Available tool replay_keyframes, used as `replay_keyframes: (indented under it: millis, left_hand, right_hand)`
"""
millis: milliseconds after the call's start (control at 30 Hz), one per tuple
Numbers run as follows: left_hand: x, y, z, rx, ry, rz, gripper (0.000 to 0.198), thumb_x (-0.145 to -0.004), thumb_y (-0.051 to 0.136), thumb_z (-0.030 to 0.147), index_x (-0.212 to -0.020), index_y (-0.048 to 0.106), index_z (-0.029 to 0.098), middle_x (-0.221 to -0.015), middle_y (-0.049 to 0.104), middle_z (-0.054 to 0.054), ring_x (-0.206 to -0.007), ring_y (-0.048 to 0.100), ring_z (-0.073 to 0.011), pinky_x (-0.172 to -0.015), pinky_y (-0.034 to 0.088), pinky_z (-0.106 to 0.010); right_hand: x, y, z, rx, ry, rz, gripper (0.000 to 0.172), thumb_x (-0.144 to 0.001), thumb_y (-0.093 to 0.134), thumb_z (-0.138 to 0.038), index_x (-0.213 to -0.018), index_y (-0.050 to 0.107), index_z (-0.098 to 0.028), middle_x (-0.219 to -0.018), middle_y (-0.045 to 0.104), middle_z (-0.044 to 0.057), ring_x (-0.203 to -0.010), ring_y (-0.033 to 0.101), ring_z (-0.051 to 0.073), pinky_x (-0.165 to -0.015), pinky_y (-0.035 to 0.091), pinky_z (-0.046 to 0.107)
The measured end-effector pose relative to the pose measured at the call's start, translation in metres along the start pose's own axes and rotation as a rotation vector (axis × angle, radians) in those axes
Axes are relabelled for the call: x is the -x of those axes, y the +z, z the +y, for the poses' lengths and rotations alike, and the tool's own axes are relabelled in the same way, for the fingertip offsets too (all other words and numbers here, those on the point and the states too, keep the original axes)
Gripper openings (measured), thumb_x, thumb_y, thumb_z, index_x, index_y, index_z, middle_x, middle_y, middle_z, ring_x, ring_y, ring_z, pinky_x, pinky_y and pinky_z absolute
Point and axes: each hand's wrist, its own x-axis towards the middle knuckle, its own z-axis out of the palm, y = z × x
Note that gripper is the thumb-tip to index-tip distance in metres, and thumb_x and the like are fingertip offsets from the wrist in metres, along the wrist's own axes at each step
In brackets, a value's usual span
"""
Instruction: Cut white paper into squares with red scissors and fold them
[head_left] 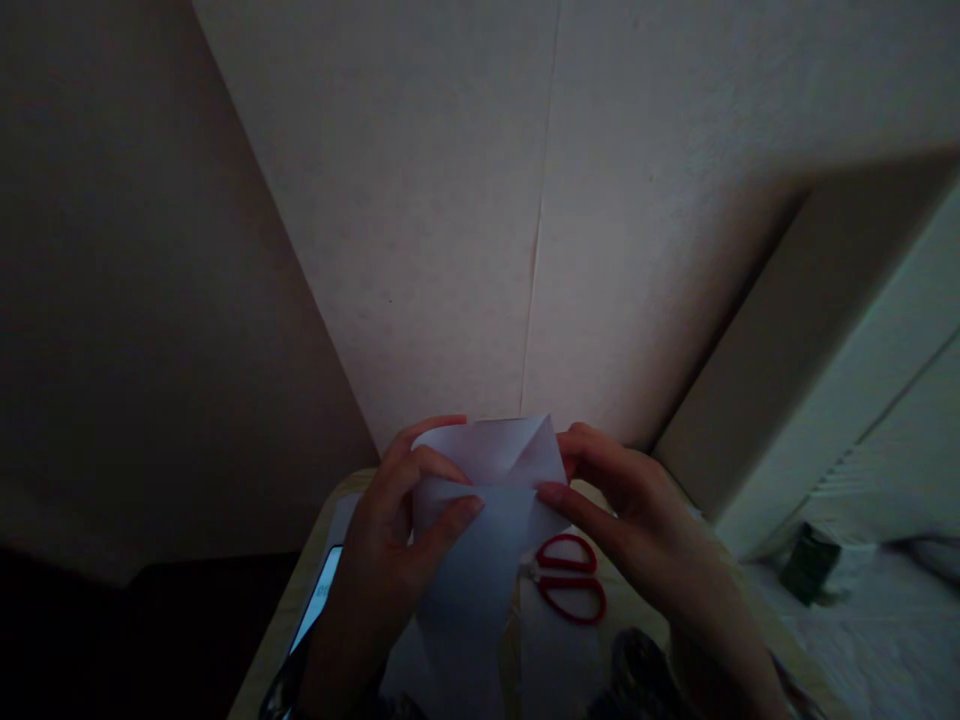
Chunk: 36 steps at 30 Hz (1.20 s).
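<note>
The paper (476,560) is above the table (634,600), near the scissors (566,581). The left hand (401,525) and right hand (637,500), nearly closed, pinch its sides; a fold seems in shaping, and the next move probably calls for even pressing.

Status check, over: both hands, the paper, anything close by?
Left hand: pinching white paper. Right hand: pinching its right edge. Paper: diagonal fold line at upper right. Close by: red-handled scissors near right hand, lit phone beside left.
</note>
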Motion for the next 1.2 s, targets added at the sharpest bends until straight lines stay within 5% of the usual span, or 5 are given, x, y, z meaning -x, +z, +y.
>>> replay_keyframes:
  millis: [333,533,733,900,1200]
  left_hand:
    - [0.000,0.001,-0.002,-0.074,0.026,0.033,0.013,-0.078,0.075,0.022,-0.071,0.065,0.024,-0.116,0.064,-0.002,-0.106,0.058,-0.0218,-0.084,0.044,-0.029]
    - [0.002,0.004,-0.002,-0.052,0.032,0.039,0.008,-0.079,0.076,0.025,-0.085,0.071,0.026,-0.120,0.063,-0.002,-0.113,0.058,-0.0233,-0.088,0.050,-0.029]
    - [0.001,-0.011,-0.006,0.257,-0.044,-0.173,0.079,-0.074,0.085,0.033,-0.140,0.045,0.050,-0.141,0.059,0.003,-0.122,0.061,-0.0215,-0.101,0.050,-0.033]
    - [-0.002,-0.024,-0.006,0.083,-0.122,-0.356,0.057,-0.078,0.081,0.029,-0.129,0.061,0.044,-0.127,0.072,0.002,-0.122,0.064,-0.0209,-0.105,0.049,-0.032]
    - [-0.001,-0.021,-0.001,-0.192,-0.042,-0.198,0.025,-0.070,0.083,0.031,-0.093,0.081,0.040,-0.095,0.082,0.003,-0.091,0.074,-0.0220,-0.079,0.057,-0.026]
  right_hand:
    - [0.000,0.001,-0.007,0.028,-0.039,0.006,0.012,-0.089,0.065,-0.031,-0.085,0.072,-0.022,-0.085,0.072,0.003,-0.078,0.065,0.020,-0.069,0.050,0.030]
    - [-0.001,0.011,-0.001,0.057,0.083,0.083,0.014,-0.081,0.072,-0.034,-0.084,0.075,-0.021,-0.079,0.076,0.003,-0.069,0.066,0.021,-0.060,0.050,0.030]
    - [-0.003,-0.008,0.016,-0.327,0.155,0.438,0.013,-0.072,0.079,-0.032,-0.080,0.075,-0.023,-0.073,0.076,0.001,-0.063,0.067,0.020,-0.058,0.054,0.031]
    - [-0.004,-0.022,0.027,-0.500,0.135,0.575,0.011,-0.078,0.077,-0.035,-0.075,0.071,-0.026,-0.068,0.072,0.000,-0.059,0.064,0.019,-0.060,0.055,0.033]
    - [-0.002,-0.021,0.027,-0.522,0.167,0.566,0.004,-0.084,0.071,-0.028,-0.081,0.072,-0.029,-0.084,0.074,0.002,-0.076,0.069,0.022,-0.072,0.057,0.035]
